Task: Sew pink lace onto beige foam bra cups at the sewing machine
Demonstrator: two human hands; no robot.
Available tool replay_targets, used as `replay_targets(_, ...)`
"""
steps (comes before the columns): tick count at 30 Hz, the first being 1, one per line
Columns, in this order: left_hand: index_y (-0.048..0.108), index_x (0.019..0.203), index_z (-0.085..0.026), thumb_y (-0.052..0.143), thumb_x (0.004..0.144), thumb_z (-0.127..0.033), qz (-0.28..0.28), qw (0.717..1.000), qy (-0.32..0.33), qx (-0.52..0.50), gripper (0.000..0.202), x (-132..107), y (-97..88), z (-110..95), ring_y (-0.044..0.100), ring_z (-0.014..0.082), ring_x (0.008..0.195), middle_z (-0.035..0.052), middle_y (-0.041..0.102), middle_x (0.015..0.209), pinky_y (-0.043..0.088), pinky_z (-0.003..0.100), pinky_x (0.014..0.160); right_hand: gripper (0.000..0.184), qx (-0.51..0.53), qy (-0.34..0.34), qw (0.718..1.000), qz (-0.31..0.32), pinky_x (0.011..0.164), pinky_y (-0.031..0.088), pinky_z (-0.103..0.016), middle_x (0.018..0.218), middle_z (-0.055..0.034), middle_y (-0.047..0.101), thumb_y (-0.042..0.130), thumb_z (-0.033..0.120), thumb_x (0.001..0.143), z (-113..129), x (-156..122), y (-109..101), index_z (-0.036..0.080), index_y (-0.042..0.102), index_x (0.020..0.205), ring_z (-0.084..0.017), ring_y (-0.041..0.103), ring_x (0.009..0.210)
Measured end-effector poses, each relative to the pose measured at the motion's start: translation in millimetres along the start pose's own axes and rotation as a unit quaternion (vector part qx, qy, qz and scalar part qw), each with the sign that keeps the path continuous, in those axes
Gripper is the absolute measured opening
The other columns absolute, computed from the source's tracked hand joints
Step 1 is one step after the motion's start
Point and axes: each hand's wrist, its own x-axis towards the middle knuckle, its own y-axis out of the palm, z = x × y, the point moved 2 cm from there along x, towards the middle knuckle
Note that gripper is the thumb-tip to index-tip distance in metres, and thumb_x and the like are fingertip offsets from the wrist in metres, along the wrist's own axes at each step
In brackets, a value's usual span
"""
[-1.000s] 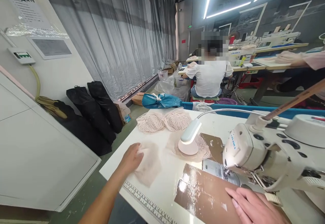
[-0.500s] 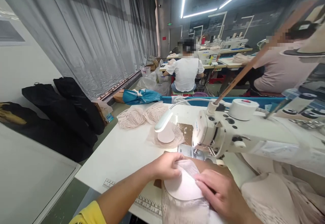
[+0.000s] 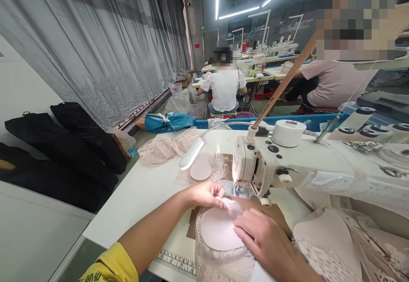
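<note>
A pale pink lace fabric piece with a smooth oval pad on it lies in front of the sewing machine. My left hand pinches the fabric's far edge between thumb and fingers, lifting it off the pad. Closed on the same edge from the right is my right hand, its knuckles up and its fingertips partly hidden. Under the fabric a brown board shows. The needle area of the machine sits just beyond both hands.
Another pad on lace lies left of the needle, under a small lamp. Lace cups rest at the table's far left. More lace pieces are piled at right. A white thread cone stands on the machine. Two people sit ahead.
My left hand has raised the far edge of the fabric away from the pad, baring more of the pad. My right hand has come slightly left. The view has shifted right.
</note>
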Motion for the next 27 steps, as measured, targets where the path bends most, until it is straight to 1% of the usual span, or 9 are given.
replay_targets(3,0.050,0.082,-0.016,0.074,0.063,-0.024,-0.033,0.998,-0.011,0.050,0.031,2,-9.2,-3,0.045,0.0075,0.055,-0.0059,0.047,0.064,0.036,0.019,0.054,0.026,-0.006,0.002,1.000,-0.001,0.060,0.035,-0.029,0.067,-0.0003,0.054,0.043,0.021,0.094,1,0,0,0.022,0.059,0.074,-0.017,0.049,0.066)
replay_targets(5,0.056,0.091,-0.015,0.069,0.063,-0.015,-0.061,0.993,-0.018,0.104,0.031,1,-14.5,-5,0.043,0.0076,0.054,-0.0068,0.047,0.063,0.034,0.019,0.052,0.029,-0.012,0.003,1.000,-0.009,0.059,0.034,-0.029,0.065,0.0001,0.053,0.042,0.021,0.095,2,-1,-1,0.021,0.056,0.069,-0.016,0.048,0.064)
replay_targets(8,0.062,0.085,-0.015,0.066,0.063,-0.015,-0.089,0.978,-0.020,0.188,0.022,-1,-14.0,-8,0.041,0.0080,0.053,-0.0068,0.047,0.060,0.029,0.020,0.050,0.035,-0.021,0.011,0.999,-0.025,0.057,0.033,-0.028,0.061,0.0007,0.050,0.042,0.022,0.095,0,-1,0,0.021,0.050,0.061,-0.015,0.048,0.063)
replay_targets(12,0.062,0.073,-0.016,0.064,0.067,-0.020,-0.087,0.963,0.010,0.254,0.008,7,-1.7,-10,0.044,0.0090,0.055,-0.0061,0.049,0.059,0.029,0.019,0.049,0.020,-0.066,0.022,0.996,-0.047,0.058,0.035,-0.029,0.072,-0.0003,0.057,0.046,0.027,0.094,-9,0,6,0.023,0.062,0.082,-0.016,0.052,0.065)
replay_targets(15,0.062,0.074,-0.017,0.060,0.070,-0.014,-0.091,0.954,0.044,0.283,0.005,13,2.2,-14,0.048,0.0103,0.057,-0.0048,0.055,0.063,0.034,0.019,0.052,0.021,-0.108,0.030,0.992,-0.061,0.060,0.036,-0.030,0.074,-0.0008,0.058,0.044,0.026,0.095,-16,-1,13,0.024,0.065,0.093,-0.017,0.054,0.064)
replay_targets(18,0.062,0.074,-0.016,0.053,0.069,-0.005,-0.155,0.931,0.072,0.323,0.015,8,-1.4,-24,0.053,0.0139,0.067,0.0004,0.059,0.073,0.040,0.022,0.062,0.028,-0.119,0.038,0.989,-0.081,0.062,0.036,-0.031,0.075,-0.0019,0.060,0.038,0.025,0.096,-17,-2,16,0.023,0.066,0.094,-0.017,0.052,0.062)
replay_targets(21,0.063,0.088,-0.015,0.047,0.078,-0.007,-0.220,0.902,0.105,0.357,0.020,-8,1.4,-34,0.056,0.0178,0.078,0.0062,0.061,0.089,0.044,0.026,0.071,0.030,-0.132,0.036,0.986,-0.093,0.061,0.035,-0.032,0.073,-0.0023,0.060,0.036,0.023,0.096,-15,-2,16,0.022,0.065,0.087,-0.018,0.052,0.061)
replay_targets(24,0.062,0.098,-0.017,0.046,0.086,-0.015,-0.187,0.869,0.168,0.425,0.020,-22,20.4,-33,0.059,0.0195,0.081,0.0072,0.063,0.091,0.047,0.029,0.074,0.030,-0.135,0.032,0.986,-0.092,0.059,0.035,-0.032,0.069,-0.0018,0.057,0.038,0.020,0.093,-14,-2,15,0.022,0.060,0.073,-0.018,0.053,0.061)
replay_targets(27,0.060,0.104,-0.016,0.049,0.087,-0.021,-0.147,0.828,0.203,0.502,0.021,-25,40.6,-19,0.060,0.0236,0.095,0.0102,0.064,0.109,0.049,0.035,0.083,0.025,-0.135,0.045,0.986,-0.090,0.059,0.036,-0.033,0.071,-0.0019,0.059,0.039,0.021,0.091,-14,-2,16,0.022,0.060,0.077,-0.019,0.054,0.061)
